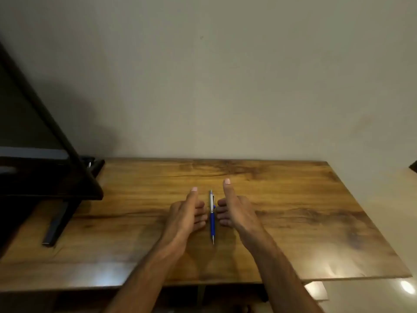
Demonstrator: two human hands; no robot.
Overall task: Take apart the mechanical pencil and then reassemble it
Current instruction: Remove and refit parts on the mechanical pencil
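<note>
A mechanical pencil point(212, 216) lies whole on the wooden table point(304, 211), blue lower barrel and silver upper part, metal tip pointing toward me. My left hand point(188, 213) rests just left of it, palm facing the pencil, thumb up and fingers apart. My right hand point(233, 210) mirrors it on the right side, fingertips close to the barrel. Neither hand holds the pencil; a narrow gap shows on both sides.
A black monitor or television point(40, 154) on a slanted stand with a black foot point(56, 224) fills the table's left end. A plain wall rises behind the table. The table's right edge point(370, 220) drops to a glossy floor.
</note>
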